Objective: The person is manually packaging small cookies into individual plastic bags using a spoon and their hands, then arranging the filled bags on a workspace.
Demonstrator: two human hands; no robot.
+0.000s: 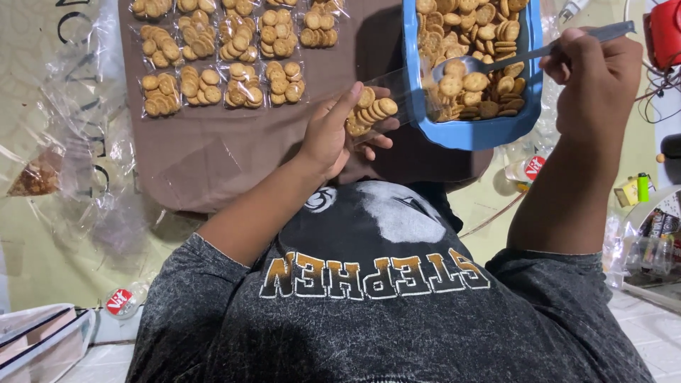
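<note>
The left hand [328,135] has its fingers clenched around a small clear bag [376,106] of round crackers, held just beside the blue tray [468,135]. The right hand [596,78] grips a spoon [496,64] (loaded with crackers) over the tray. Filled packets [220,50] lie in rows on the brown cloth [206,156].

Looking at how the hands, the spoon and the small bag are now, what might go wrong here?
1. The spoon in the right hand carries round biscuits piled loosely; some may slip off before reaching the clear bag.
2. The left hand holds the bag's soft mouth open; it may fold, and biscuits could fall on the brown cloth.
3. The blue tray sits near the cloth's edge; a push might tip it.
</note>
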